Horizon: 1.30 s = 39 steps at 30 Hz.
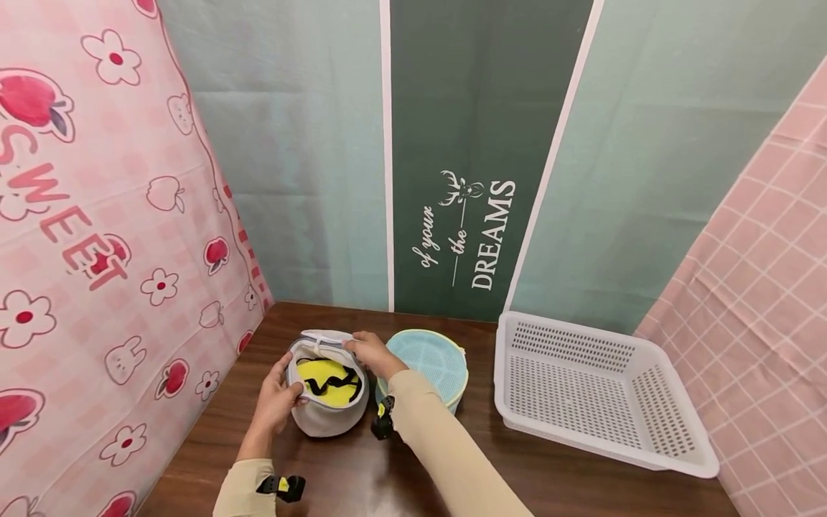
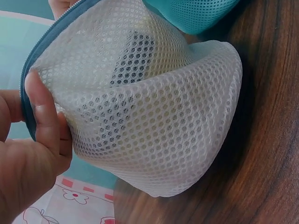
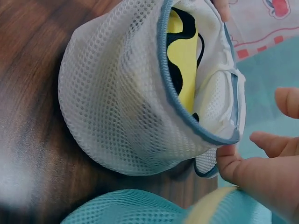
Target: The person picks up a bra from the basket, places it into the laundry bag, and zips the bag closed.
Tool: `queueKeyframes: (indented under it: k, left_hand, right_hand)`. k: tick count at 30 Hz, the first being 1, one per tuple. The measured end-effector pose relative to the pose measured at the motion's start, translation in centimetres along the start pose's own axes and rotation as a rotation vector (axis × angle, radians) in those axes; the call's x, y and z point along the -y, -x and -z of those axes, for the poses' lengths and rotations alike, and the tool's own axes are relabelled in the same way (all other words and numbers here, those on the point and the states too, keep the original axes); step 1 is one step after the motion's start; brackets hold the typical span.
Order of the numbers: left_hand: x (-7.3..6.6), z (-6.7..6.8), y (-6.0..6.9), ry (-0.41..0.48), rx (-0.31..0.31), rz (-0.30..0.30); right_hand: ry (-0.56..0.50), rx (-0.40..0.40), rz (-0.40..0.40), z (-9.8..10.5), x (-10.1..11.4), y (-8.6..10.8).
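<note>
A white mesh laundry bag (image 1: 331, 424) with a blue-grey zip rim stands unzipped on the table, its top folded back at the far side. Inside lies a yellow item with black wavy bands (image 1: 329, 384); its kind is unclear. My left hand (image 1: 278, 398) pinches the bag's left rim, thumb (image 2: 43, 107) on one side and fingers on the other. At the far right of the opening is my right hand (image 1: 377, 355). In the right wrist view its thumb touches the rim, while the other fingers (image 3: 268, 142) are spread apart from the mesh.
A light-blue round mesh bag (image 1: 426, 359) with yellow trim stands right of the white one, partly behind my right forearm. Farther right sits a white perforated plastic basket (image 1: 568, 424). Printed curtains (image 1: 310, 179) hang behind and on both sides of the brown wooden table (image 1: 349, 474).
</note>
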<state>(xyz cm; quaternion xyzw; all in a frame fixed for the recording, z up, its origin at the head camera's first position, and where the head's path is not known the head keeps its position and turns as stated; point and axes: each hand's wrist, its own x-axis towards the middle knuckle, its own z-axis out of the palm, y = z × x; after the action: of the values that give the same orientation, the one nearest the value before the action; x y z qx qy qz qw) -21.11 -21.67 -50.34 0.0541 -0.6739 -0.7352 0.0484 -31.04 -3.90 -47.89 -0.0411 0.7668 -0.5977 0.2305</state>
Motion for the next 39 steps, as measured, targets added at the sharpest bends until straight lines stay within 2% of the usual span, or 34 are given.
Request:
queueKeyframes:
  k: [4, 7, 12, 16, 22, 27, 30, 35, 39]
  left_hand:
    - [-0.2, 0.1, 0.1, -0.008, 0.011, 0.001]
    - [-0.3, 0.3, 0.2, -0.016, 0.024, 0.010]
    - [-0.2, 0.3, 0.3, -0.021, 0.034, 0.021]
    - [-0.1, 0.4, 0.2, -0.037, 0.022, 0.013]
    - [-0.4, 0.9, 0.0, -0.128, 0.033, 0.000]
    - [-0.7, 1.4, 0.1, -0.218, 0.070, 0.018]
    - [-1.0, 1.6, 0.2, -0.234, 0.085, 0.020]
    - [-1.3, 1.9, 0.2, -0.209, 0.110, 0.033]
    - [-1.5, 2.1, 0.2, -0.168, 0.125, 0.055]
  right_hand:
    - [-0.104, 0.022, -0.036, 0.0, -0.3, -0.2]
    - [-0.145, 0.020, -0.071, -0.1, -0.3, -0.3]
    - [-0.258, -0.056, -0.114, 0.0, -0.3, -0.4]
    - [-0.368, -0.100, -0.101, 0.1, -0.2, -0.4]
    - [-0.501, -0.065, -0.081, 0.7, 0.0, -0.5]
    - [-0.523, -0.074, -0.061, 1.5, 0.0, -0.7]
    - [-0.502, -0.103, -0.047, 1.9, 0.0, -0.8]
    - [-0.461, -0.135, -0.026, 2.1, 0.2, -0.8]
    - [-0.504, -0.120, -0.020, 2.4, 0.4, -0.7]
